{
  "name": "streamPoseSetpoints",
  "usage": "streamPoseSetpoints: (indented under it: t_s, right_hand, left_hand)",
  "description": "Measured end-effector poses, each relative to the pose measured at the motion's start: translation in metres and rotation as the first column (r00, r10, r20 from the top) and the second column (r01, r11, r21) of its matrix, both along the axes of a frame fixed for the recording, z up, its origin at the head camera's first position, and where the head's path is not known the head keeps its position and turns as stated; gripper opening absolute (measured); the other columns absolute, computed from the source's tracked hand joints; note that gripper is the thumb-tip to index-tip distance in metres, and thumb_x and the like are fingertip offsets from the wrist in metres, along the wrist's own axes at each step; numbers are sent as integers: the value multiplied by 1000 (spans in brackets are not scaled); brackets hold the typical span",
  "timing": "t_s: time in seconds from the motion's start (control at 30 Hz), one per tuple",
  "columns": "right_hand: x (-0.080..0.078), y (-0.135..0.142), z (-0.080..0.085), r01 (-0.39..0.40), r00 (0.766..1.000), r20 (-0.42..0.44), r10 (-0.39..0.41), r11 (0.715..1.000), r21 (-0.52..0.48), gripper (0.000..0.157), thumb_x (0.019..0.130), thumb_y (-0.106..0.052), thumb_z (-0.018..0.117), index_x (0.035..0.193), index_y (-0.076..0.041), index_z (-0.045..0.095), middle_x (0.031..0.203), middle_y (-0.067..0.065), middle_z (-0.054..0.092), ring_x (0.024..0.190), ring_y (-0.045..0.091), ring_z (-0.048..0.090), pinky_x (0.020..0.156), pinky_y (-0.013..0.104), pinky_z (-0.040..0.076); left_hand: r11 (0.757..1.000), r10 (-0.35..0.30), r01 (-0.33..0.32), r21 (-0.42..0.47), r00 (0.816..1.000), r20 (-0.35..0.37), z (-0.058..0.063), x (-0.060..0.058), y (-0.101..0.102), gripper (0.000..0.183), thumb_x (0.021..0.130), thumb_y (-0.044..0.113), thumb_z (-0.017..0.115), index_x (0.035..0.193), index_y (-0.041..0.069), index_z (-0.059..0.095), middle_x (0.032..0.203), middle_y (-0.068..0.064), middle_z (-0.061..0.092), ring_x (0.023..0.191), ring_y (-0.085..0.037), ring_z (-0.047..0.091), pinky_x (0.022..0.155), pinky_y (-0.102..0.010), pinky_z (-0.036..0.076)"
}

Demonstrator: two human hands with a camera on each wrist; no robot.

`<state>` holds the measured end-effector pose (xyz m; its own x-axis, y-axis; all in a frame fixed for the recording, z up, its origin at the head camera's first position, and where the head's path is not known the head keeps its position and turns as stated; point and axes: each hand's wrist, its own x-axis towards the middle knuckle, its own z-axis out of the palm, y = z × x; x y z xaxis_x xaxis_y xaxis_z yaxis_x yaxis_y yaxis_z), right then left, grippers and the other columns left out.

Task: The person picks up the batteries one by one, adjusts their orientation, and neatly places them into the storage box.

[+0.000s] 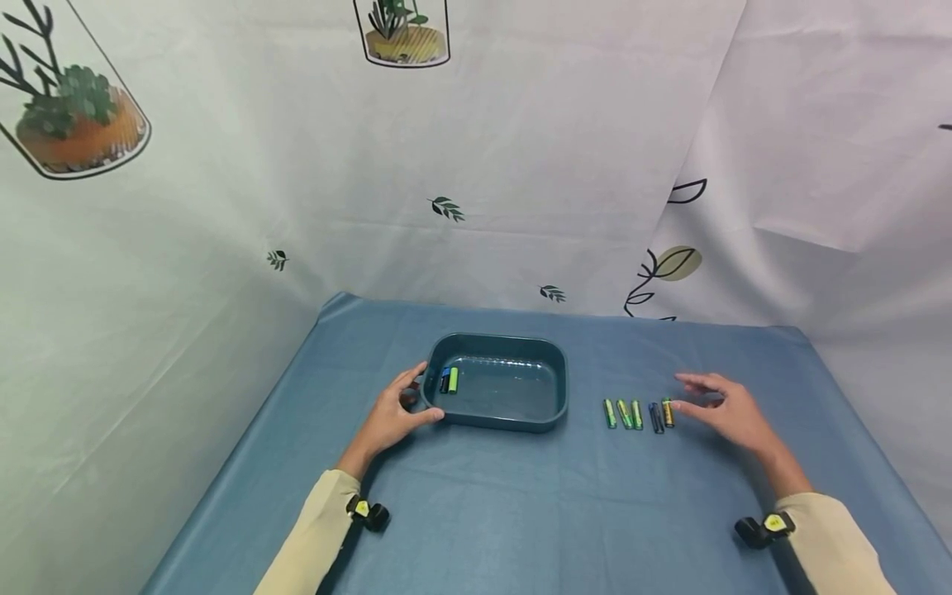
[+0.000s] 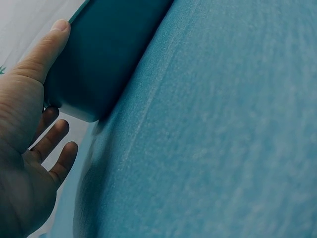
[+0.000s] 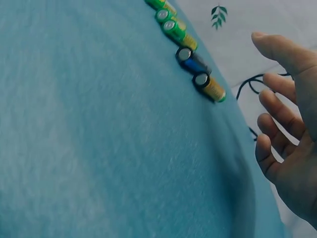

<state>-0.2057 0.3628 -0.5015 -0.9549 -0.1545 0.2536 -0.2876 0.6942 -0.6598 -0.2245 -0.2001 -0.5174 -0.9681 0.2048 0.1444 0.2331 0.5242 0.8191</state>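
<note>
A dark teal rectangular dish point(image 1: 494, 423) rests on the table, with a dark blue battery point(image 1: 445, 380) and a light green battery point(image 1: 454, 380) side by side at its left end. My left hand point(image 1: 394, 415) grips the dish's left corner, thumb point(image 2: 48, 49) along the near wall and fingers round the left end. Right of the dish, a row of batteries lies on the cloth: three green batteries point(image 1: 624, 414), a dark one point(image 1: 656, 418) and a black-and-gold battery point(image 1: 668, 412). Beside the gold one hovers my right hand point(image 1: 725, 409), fingers spread and holding nothing.
A blue cloth point(image 1: 521, 512) covers the table. Behind it and along both sides hangs a pale fabric point(image 1: 521, 149) printed with plants. Each wrist wears a small black camera, the left camera point(image 1: 369, 514) and the right camera point(image 1: 762, 530), just above the cloth.
</note>
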Motion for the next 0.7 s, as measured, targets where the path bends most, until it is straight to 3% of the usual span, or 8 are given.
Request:
streamPoseSetpoints:
  t_s: [0.37, 0.7]
  right_hand:
    - [-2, 8, -11, -6, 1000, 5, 6, 995, 96, 51, 84, -30, 86, 127, -6, 73, 112, 12, 68, 95, 4, 55, 70, 23, 45]
    - [-3, 10, -20, -11, 999, 44, 5, 992, 124, 54, 84, -37, 86, 128, -9, 73, 110, 6, 65, 95, 5, 52, 73, 24, 43]
  left_hand:
    - [1000, 7, -7, -15, 1000, -3, -1, -2, 0, 94, 80, 45, 88, 159, 24, 40, 156, -11, 43, 121, -35, 58, 96, -57, 50]
    - [1000, 9, -9, -7, 1000, 5, -2, -2, 0, 94, 80, 44, 88, 159, 25, 40, 158, -10, 42, 123, -35, 57, 98, -58, 49]
